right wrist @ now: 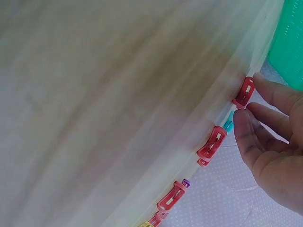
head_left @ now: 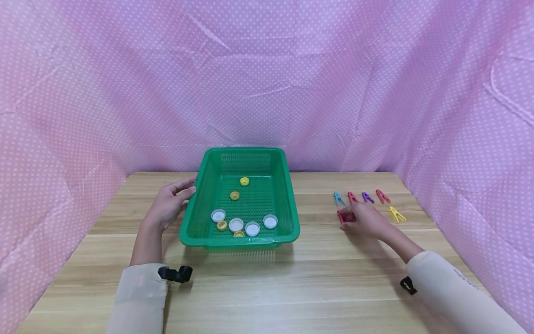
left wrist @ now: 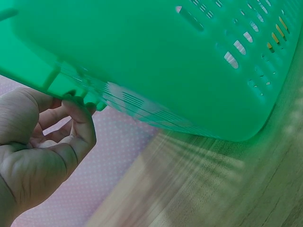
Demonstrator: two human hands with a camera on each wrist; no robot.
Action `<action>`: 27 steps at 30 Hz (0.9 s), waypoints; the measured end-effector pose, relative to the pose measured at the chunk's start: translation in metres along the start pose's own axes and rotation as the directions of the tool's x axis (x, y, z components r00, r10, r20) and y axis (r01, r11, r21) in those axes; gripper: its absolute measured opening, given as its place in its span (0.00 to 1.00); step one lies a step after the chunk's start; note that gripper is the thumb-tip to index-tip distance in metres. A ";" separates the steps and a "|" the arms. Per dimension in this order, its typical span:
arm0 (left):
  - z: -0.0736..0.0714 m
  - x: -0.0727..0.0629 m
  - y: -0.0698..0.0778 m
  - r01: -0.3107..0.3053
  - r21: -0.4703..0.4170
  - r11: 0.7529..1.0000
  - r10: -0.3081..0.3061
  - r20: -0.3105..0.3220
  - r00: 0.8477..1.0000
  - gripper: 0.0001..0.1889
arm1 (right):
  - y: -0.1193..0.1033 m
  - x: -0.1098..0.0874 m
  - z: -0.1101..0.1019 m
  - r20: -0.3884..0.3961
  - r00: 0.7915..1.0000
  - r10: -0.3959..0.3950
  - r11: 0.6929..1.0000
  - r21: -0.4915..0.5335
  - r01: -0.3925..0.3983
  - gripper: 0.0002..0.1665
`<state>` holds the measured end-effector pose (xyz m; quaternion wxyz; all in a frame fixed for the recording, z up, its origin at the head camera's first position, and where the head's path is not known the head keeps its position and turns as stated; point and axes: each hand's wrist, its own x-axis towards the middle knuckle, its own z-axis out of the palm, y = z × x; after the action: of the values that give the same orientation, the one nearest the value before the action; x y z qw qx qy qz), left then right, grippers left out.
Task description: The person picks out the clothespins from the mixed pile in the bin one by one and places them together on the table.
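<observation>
At the green plastic basket (head_left: 240,241), my left hand (head_left: 168,202) pinches the rim on its left side, thumb and curled finger meeting at the edge in the left wrist view. Inside the basket lie several white caps (head_left: 270,221) and several yellow caps (head_left: 235,195). On the right of the table my right hand (head_left: 364,220) holds a red clothespin (right wrist: 245,92) by its ends between thumb and fingertips. Just behind that hand is a row of clothespins: a blue one (head_left: 339,198), a red one (head_left: 352,197), a purple one (head_left: 367,197) and another red one (head_left: 383,196).
A yellow clothespin (head_left: 397,214) lies right of my right hand. The wooden table (head_left: 250,297) ends at a pink dotted cloth (head_left: 267,83) hung behind and along both sides. Black straps (head_left: 176,274) stick out from both sleeves.
</observation>
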<state>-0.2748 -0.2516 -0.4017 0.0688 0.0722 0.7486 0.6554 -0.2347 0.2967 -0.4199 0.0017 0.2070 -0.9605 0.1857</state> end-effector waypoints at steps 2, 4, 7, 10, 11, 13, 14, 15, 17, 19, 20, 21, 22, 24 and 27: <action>0.000 0.000 0.000 0.000 -0.002 1.000 0.000 0.000 1.000 0.30 | 0.000 0.000 0.000 -0.003 1.000 -0.004 1.000 -0.002 0.004 0.22; 0.000 0.000 0.000 0.000 -0.005 1.000 0.000 0.002 1.000 0.30 | 0.001 0.001 0.000 -0.009 1.000 -0.004 1.000 -0.004 0.004 0.22; 0.000 0.000 0.000 0.001 -0.007 1.000 -0.001 0.000 1.000 0.30 | 0.002 0.001 0.000 -0.014 1.000 -0.015 1.000 -0.002 0.015 0.22; 0.000 0.000 0.001 0.001 -0.007 1.000 -0.001 -0.001 1.000 0.29 | 0.003 0.000 0.000 -0.018 1.000 -0.019 1.000 -0.002 0.019 0.22; 0.000 0.000 0.001 0.000 -0.007 1.000 0.000 -0.001 1.000 0.29 | 0.003 0.000 -0.001 -0.016 1.000 -0.022 1.000 -0.002 0.022 0.21; 0.000 0.000 0.000 -0.003 -0.005 1.000 0.003 -0.001 1.000 0.29 | 0.004 0.000 -0.001 -0.013 1.000 -0.017 1.000 -0.001 0.017 0.21; 0.000 0.000 0.000 -0.003 -0.005 1.000 0.003 -0.001 1.000 0.29 | 0.004 0.000 -0.001 -0.012 1.000 -0.010 1.000 0.001 0.010 0.21; 0.000 0.000 0.000 -0.004 -0.005 1.000 0.004 0.000 1.000 0.29 | 0.004 0.000 -0.001 -0.009 1.000 -0.009 1.000 0.001 0.009 0.21; 0.000 0.000 0.000 -0.005 -0.003 1.000 0.005 -0.001 1.000 0.29 | 0.003 0.000 -0.002 -0.008 1.000 -0.004 1.000 -0.002 0.004 0.22; 0.000 0.000 0.000 -0.005 -0.002 1.000 0.005 -0.001 1.000 0.29 | 0.003 0.000 -0.002 -0.008 1.000 -0.001 1.000 -0.004 0.001 0.22; 0.000 0.000 0.000 -0.006 -0.003 1.000 0.006 -0.002 1.000 0.29 | 0.003 0.000 -0.002 -0.010 1.000 0.000 1.000 -0.004 0.000 0.22; 0.001 0.000 0.000 -0.006 -0.002 1.000 0.006 -0.002 1.000 0.29 | 0.003 0.000 -0.002 -0.011 1.000 -0.001 1.000 -0.006 0.001 0.22; 0.001 -0.001 0.000 -0.007 -0.002 1.000 0.007 -0.002 1.000 0.29 | 0.003 0.000 -0.002 -0.012 1.000 -0.002 1.000 -0.006 0.002 0.22; 0.001 -0.001 0.000 -0.009 -0.001 1.000 0.009 -0.001 1.000 0.29 | 0.003 -0.001 -0.002 -0.012 1.000 -0.008 1.000 -0.007 0.008 0.21; 0.001 0.000 -0.001 -0.010 -0.002 1.000 0.010 -0.001 1.000 0.29 | 0.003 -0.001 -0.003 -0.004 1.000 0.003 1.000 0.011 -0.003 0.20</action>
<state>-0.2743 -0.2510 -0.4025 0.0652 0.0756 0.7478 0.6564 -0.2351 0.3008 -0.4180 0.0024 0.2051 -0.9598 0.1914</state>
